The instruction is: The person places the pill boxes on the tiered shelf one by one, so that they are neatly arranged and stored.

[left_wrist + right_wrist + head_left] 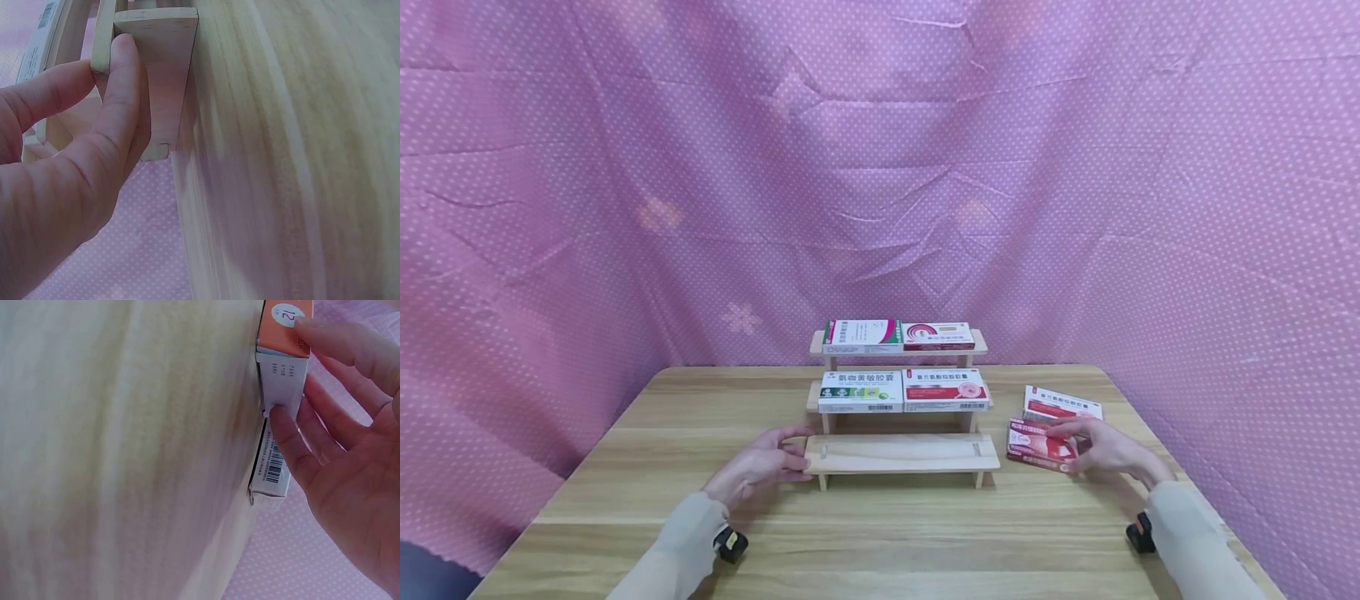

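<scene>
A three-tier wooden display stand point(902, 452) stands mid-table. My left hand point(762, 467) pinches the left end of its lowest tier; in the left wrist view, thumb and fingers point(125, 81) lie on either side of the board's edge. To the right of the stand, my right hand point(1108, 450) grips a red medicine box point(1028, 438) by its right end. The right wrist view shows fingertips on the box's orange side point(281, 334) and its white end flap point(281, 378). Just behind it lies a white-and-red medicine box point(1060, 400), partly covered by the hand.
On the middle tier sit a white-and-green box point(861, 390) and a white-and-red box point(945, 388). The top tier carries a white box with green and magenta point(862, 332) and a red-and-white box point(937, 335). A pink dotted cloth point(880, 208) hangs behind the wooden table point(880, 542).
</scene>
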`<state>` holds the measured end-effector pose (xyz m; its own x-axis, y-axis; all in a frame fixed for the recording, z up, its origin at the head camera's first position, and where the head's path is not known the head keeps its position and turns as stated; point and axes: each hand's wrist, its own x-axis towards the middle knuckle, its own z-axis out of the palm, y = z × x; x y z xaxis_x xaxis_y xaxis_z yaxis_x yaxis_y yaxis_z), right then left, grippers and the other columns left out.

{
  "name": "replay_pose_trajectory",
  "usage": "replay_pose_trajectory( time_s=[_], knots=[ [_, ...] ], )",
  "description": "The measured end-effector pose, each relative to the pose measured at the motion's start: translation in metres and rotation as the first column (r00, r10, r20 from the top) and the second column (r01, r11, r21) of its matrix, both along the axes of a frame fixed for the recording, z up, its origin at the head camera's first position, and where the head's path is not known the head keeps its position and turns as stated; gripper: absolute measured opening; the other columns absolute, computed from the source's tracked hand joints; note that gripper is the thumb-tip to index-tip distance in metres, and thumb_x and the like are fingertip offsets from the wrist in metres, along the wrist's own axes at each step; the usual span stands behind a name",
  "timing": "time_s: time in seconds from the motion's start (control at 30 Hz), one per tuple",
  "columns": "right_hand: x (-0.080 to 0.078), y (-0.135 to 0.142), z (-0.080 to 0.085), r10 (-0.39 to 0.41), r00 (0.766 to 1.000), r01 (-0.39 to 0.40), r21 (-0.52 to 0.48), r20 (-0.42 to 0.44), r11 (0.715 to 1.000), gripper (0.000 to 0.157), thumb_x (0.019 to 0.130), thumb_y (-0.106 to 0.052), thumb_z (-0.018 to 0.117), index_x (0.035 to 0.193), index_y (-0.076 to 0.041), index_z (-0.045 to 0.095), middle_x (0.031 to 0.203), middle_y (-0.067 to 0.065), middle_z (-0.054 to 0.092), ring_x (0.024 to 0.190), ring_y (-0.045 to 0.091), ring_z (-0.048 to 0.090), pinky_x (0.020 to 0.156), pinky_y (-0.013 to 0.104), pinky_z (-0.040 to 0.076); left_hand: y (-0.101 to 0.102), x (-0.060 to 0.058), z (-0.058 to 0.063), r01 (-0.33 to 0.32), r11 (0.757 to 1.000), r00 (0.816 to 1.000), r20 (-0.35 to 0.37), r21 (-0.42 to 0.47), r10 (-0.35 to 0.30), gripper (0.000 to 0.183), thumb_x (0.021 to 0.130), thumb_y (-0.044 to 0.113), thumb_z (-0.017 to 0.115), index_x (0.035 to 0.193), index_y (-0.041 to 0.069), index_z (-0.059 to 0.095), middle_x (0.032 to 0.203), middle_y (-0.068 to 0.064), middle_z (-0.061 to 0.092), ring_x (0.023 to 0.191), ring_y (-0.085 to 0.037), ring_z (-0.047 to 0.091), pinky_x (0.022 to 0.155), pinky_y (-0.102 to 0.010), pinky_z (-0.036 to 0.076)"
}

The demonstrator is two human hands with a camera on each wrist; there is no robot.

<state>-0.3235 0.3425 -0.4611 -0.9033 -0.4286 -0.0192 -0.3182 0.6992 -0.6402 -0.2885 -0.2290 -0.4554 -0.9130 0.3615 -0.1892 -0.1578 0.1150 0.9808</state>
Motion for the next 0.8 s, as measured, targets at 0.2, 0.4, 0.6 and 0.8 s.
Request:
replay_pose_trajectory(
  time_s=[0.2,0.4,0.6,0.8],
  knots=[
    [0.001,-0.003,0.001,-0.04,0.998,0.038,0.027,0.046,0.999,0.065,0.071,-0.018,0.085,0.131,-0.01,0.062,0.145,0.029,0.044,0.135,0.057,0.03,0.105,0.077,0.024,0.0,0.0,0.0,-0.008,1.0,1.0,0.002,-0.007,0.008,0.072,0.084,-0.014,0.054,0.149,-0.008,0.025,0.12,-0.029,0.049,0.096,-0.028,0.064,0.096,-0.046,0.056],
    [0.004,-0.002,0.001,-0.066,0.997,0.065,0.038,0.034,0.997,0.064,0.07,-0.018,0.085,0.13,-0.012,0.064,0.143,0.031,0.044,0.132,0.054,0.034,0.104,0.075,0.029,0.0,0.001,0.0,0.001,1.0,1.0,-0.009,-0.013,-0.001,0.072,0.084,-0.013,0.055,0.149,-0.009,0.024,0.121,-0.03,0.05,0.096,-0.027,0.066,0.095,-0.045,0.057],
    [0.011,0.003,0.009,-0.087,0.995,0.085,0.042,0.047,0.996,0.066,0.07,-0.023,0.085,0.132,-0.017,0.062,0.145,0.028,0.044,0.133,0.054,0.035,0.102,0.073,0.033,-0.001,0.0,0.001,0.006,1.0,1.0,-0.009,-0.014,-0.006,0.071,0.085,-0.013,0.055,0.149,-0.008,0.024,0.119,-0.028,0.049,0.096,-0.027,0.065,0.096,-0.045,0.056],
    [0.016,0.008,0.017,-0.029,0.997,0.031,-0.017,0.07,0.999,0.065,0.072,-0.021,0.083,0.133,-0.015,0.062,0.147,0.029,0.04,0.134,0.052,0.033,0.105,0.068,0.034,0.0,0.001,0.001,0.007,1.0,1.0,-0.002,-0.015,-0.007,0.072,0.085,-0.013,0.055,0.149,-0.009,0.023,0.117,-0.027,0.048,0.095,-0.027,0.064,0.096,-0.046,0.056]
  ],
)
